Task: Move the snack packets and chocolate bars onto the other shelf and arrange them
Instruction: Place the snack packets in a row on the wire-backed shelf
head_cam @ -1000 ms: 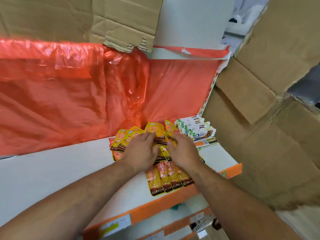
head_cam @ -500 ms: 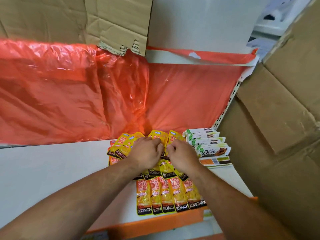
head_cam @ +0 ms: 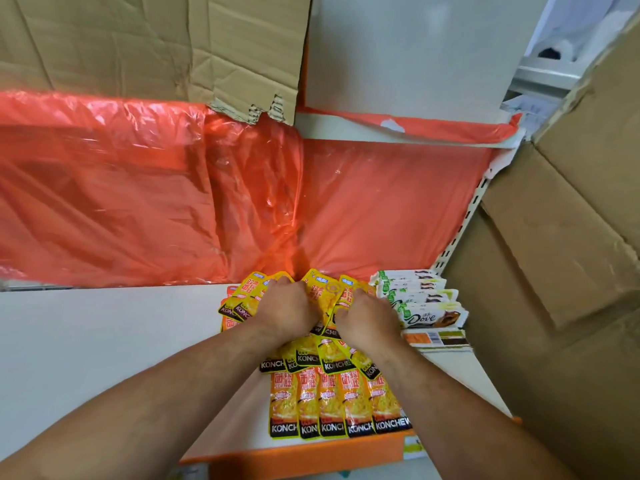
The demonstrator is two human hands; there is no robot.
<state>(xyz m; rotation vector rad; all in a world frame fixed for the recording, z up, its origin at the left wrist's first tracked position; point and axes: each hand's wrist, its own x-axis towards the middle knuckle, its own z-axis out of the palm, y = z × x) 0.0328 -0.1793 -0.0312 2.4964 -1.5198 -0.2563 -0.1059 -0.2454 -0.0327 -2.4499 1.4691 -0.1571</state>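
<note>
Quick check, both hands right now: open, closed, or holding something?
Left hand: closed, fingers curled on the yellow snack packets.
Right hand: closed, gripping packets in the same pile.

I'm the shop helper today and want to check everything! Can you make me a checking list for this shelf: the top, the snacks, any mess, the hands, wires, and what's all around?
Surface: white shelf with an orange front edge.
Job's things: yellow snack packets, five in a neat front row and more overlapping behind; chocolate bars stacked beside them at the right.
Clutter: barcode card lying under the chocolate bars.
Grippers: left hand and right hand both grip the back packets, fingers curled.
Cables: nothing seen.
Surroundings: orange plastic sheet behind the shelf; cardboard above and at the right.
</note>
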